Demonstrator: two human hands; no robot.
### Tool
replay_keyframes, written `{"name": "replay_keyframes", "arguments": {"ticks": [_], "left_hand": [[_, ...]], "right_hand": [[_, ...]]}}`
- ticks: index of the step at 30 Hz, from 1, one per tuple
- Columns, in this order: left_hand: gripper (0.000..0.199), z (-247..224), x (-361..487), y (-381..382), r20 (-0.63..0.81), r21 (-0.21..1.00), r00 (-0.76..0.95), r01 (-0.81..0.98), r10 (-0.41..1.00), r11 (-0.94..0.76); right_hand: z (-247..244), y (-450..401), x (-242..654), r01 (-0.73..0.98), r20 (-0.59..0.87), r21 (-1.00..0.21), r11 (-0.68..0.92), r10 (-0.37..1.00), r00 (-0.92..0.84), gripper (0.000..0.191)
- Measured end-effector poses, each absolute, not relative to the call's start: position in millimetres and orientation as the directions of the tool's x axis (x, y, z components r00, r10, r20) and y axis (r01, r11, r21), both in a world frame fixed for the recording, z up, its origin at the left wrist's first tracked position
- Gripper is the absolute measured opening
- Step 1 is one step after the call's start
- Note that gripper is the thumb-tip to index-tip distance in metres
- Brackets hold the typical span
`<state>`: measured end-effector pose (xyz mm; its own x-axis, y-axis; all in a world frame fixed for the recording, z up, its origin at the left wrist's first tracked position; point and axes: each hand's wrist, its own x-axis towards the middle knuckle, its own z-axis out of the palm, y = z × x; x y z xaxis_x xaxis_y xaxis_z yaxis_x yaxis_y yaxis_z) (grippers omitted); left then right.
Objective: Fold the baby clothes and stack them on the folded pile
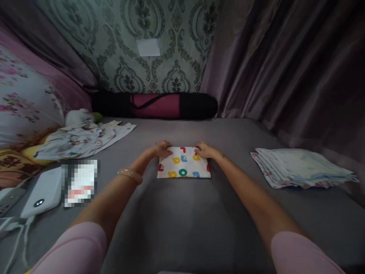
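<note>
A white cloth [184, 163] with red, yellow, blue and green letter shapes lies as a flat folded rectangle on the grey bed surface [182, 213]. My left hand [163, 148] grips its far left corner, thumb on top and the other fingers around the edge. At the far right corner, my right hand [204, 149] pinches the same cloth in a like way. The fingertips under the far edge are partly hidden.
Folded cloths [302, 167] form a stack at the right. At the left lie a crumpled cloth [85, 139], a white power bank [44, 192] with cables and a blurred item [81, 184]. A black and pink roll bag [156, 105] lies along the wall.
</note>
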<state>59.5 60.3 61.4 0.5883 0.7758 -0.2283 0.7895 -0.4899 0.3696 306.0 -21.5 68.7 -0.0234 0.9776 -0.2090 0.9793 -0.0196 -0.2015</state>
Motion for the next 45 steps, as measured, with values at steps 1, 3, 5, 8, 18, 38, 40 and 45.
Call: {"name": "replay_keyframes", "arguments": {"ticks": [1,3,5,8,18,38,40,45], "left_hand": [[0.049,61.6,59.9,66.0,-0.261,0.389,0.594,0.786,0.761,-0.480],[0.053,62.2,61.3,75.0,-0.317,0.444,0.594,0.782,0.740,-0.437],[0.056,63.4,64.0,81.2,-0.390,0.495,0.580,0.787,0.715,-0.368],[0.048,66.9,69.0,85.1,-0.477,0.503,0.569,0.802,0.670,-0.323],[0.051,80.1,61.5,66.8,-0.417,0.624,0.612,0.730,0.672,-0.277],[0.030,129.6,16.3,-13.3,0.369,0.390,0.756,0.402,0.540,-0.828],[0.042,105.5,4.7,-29.9,0.257,0.339,0.837,0.390,0.483,-0.856],[0.046,78.7,-15.4,-51.3,0.166,0.499,0.791,0.447,0.589,-0.742]], "right_hand": [[70.4,-18.0,307.4,0.978,-0.237,-0.208,-0.024,0.971,-0.027,0.034],[73.9,-10.4,309.3,0.972,-0.310,-0.231,-0.043,0.950,-0.032,0.036],[77.8,-2.4,311.0,0.962,-0.393,-0.264,-0.071,0.919,-0.040,0.035],[83.1,5.3,313.4,0.944,-0.475,-0.312,-0.105,0.878,-0.059,0.030],[90.5,-15.2,319.6,0.844,-0.370,-0.529,-0.086,0.919,-0.139,0.030],[120.9,-109.7,325.8,0.789,0.389,-0.360,0.498,0.849,-0.358,0.036],[100.1,-131.4,327.4,0.792,0.241,-0.282,0.541,0.839,-0.487,0.050],[75.1,-153.2,334.6,0.809,0.102,-0.354,0.468,0.880,-0.464,0.053]]}}
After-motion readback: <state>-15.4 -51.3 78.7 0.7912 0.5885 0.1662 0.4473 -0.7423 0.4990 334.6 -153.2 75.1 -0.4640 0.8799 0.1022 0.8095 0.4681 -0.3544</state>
